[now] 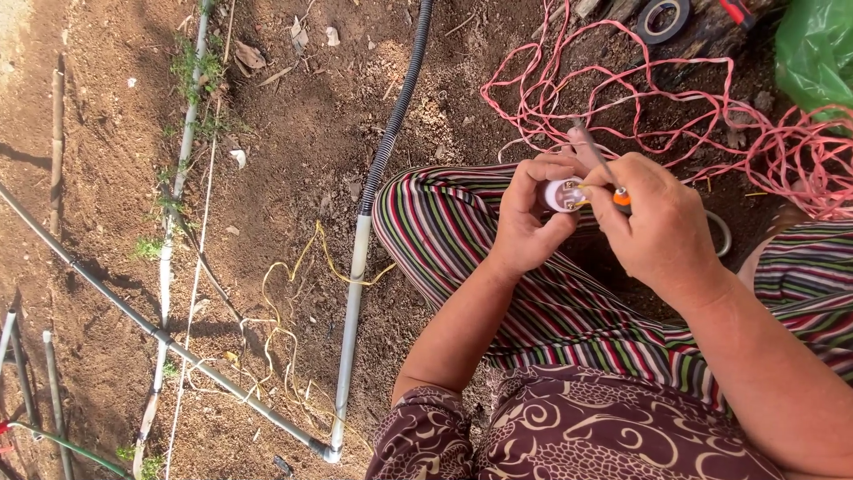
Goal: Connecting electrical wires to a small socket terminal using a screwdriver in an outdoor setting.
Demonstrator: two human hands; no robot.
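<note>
My left hand (526, 218) grips a small white round fitting (562, 194) with metal contacts on its open face, held above my striped trouser knee (444, 213). My right hand (653, 222) holds a thin screwdriver (601, 165) with an orange band near its tip. The tip rests against the face of the white fitting. A yellow wire end shows at the fitting beside the tip. Both hands are close together, thumbs almost touching.
Tangled pink-red wire (622, 98) lies on the dirt beyond my hands. A black corrugated hose joined to a white pipe (355, 267) runs down the middle. Thin pipes (169, 258), yellow string (284, 311), a tape roll (663, 18) and a green bag (813, 49) lie around.
</note>
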